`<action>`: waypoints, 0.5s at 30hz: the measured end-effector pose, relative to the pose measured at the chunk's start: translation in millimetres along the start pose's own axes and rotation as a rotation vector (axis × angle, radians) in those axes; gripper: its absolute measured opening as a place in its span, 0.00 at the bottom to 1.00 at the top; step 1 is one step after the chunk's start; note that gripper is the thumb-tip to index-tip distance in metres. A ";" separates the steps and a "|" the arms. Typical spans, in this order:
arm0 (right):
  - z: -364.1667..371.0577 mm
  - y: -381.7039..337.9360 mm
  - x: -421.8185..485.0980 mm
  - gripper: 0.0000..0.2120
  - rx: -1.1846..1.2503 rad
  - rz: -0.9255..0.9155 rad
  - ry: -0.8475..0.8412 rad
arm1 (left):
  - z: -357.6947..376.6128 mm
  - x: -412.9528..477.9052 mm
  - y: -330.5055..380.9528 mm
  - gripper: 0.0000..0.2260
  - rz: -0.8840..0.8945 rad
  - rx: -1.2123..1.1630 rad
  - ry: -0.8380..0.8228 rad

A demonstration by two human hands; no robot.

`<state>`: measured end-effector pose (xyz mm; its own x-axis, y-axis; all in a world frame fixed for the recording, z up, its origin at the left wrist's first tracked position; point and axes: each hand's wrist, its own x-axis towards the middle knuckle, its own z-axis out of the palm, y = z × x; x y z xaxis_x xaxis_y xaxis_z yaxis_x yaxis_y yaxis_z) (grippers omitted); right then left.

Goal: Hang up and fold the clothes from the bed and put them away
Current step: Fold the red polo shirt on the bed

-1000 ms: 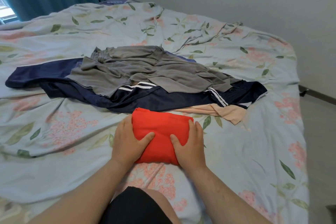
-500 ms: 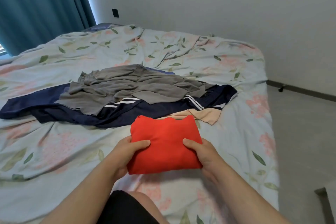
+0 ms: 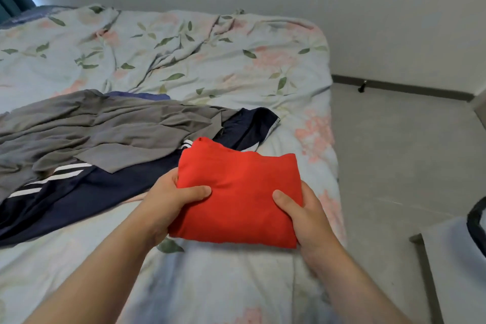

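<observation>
Both hands hold a folded, bright red cloth garment [image 3: 238, 197] above the near edge of the bed with the pale floral quilt [image 3: 210, 60]: the left hand [image 3: 168, 201] grips its left side with the thumb on top, and the right hand [image 3: 302, 214] grips its right side the same way. Behind it on the quilt lie a crumpled grey garment [image 3: 105, 123] and, under that, a navy garment with white stripes [image 3: 79, 192].

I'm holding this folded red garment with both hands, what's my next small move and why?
Probably carry the red garment off the bed toward storage: it looks folded, the left hand and right hand grip its sides, and the grey garment and navy garment wait unfolded.
</observation>
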<state>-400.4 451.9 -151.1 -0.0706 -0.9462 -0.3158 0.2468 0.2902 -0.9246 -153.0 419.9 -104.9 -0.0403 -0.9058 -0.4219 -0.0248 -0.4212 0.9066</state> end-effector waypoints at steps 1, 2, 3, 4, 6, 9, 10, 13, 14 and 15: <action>-3.0 -6.7 2.6 0.20 -0.010 -0.017 0.009 | 5.8 1.1 3.2 0.29 0.000 -0.014 0.005; -14.5 -15.4 17.6 0.19 -0.009 -0.013 0.010 | 17.3 17.9 8.3 0.29 -0.017 -0.016 0.002; -18.1 -22.3 21.1 0.19 -0.028 -0.026 0.002 | 21.6 20.6 12.2 0.30 -0.018 -0.020 0.001; -20.6 -30.2 25.0 0.19 -0.042 -0.045 0.001 | 26.9 23.9 17.6 0.30 -0.009 -0.029 -0.004; -33.8 -46.6 41.4 0.19 -0.058 -0.058 0.014 | 43.6 41.9 31.5 0.30 -0.027 -0.037 -0.001; -50.1 -69.0 52.1 0.16 -0.056 -0.063 0.055 | 68.2 55.0 54.9 0.25 -0.045 -0.034 0.001; -56.4 -80.6 53.6 0.15 -0.051 -0.063 0.069 | 77.8 56.8 66.6 0.24 -0.045 -0.040 -0.011; -79.0 -126.0 58.2 0.16 -0.074 -0.066 0.090 | 109.2 57.0 105.7 0.26 -0.057 -0.019 -0.020; -86.6 -143.4 59.0 0.17 -0.088 -0.077 0.074 | 120.2 52.5 118.7 0.27 -0.058 -0.012 -0.002; -93.1 -162.4 58.0 0.18 -0.091 -0.089 0.077 | 131.5 47.8 132.8 0.28 -0.058 -0.023 0.001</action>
<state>-534.6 363.2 -39.1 -0.1627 -0.9560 -0.2443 0.1479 0.2212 -0.9640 -289.6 326.9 -5.4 -0.0380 -0.8797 -0.4740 -0.0041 -0.4742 0.8804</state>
